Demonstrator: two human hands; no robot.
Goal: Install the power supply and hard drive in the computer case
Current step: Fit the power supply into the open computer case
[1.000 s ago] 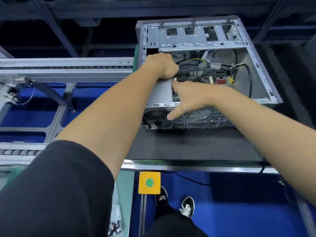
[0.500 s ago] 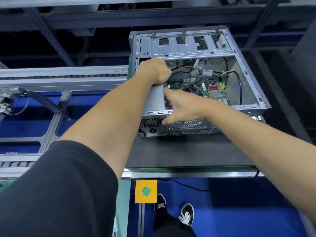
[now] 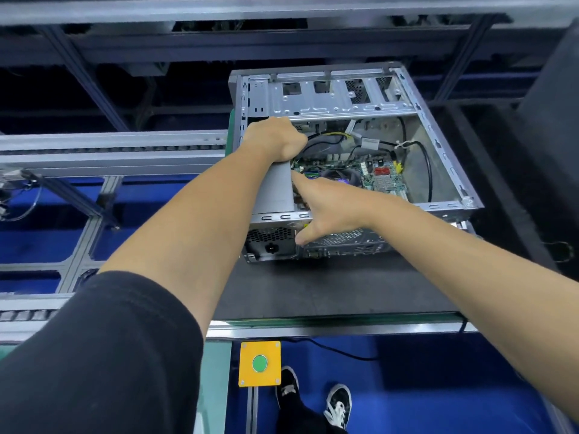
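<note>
Factory assembly line, electronics/PC build station. Open computer case (image 3: pixel 354 164) sits on a dark conveyor belt (image 3: pixel 329 286) with a metal edge rail. Aluminium-extrusion roller track (image 3: pixel 109 148) runs off to the left, more framing (image 3: pixel 84 73) overhead at the far side. Yellow box with a green push button (image 3: pixel 259 363) mounted on the near edge. Blue floor (image 3: pixel 423 386) below, worker's shoes (image 3: pixel 336 405) visible standing at the line.

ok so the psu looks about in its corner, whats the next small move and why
Probably press the power supply flush against the rear panel of the computer case. The left hand grips its far end, the right hand braces the near edge, thumb on the rear panel. No screws or driver are visible.
</note>
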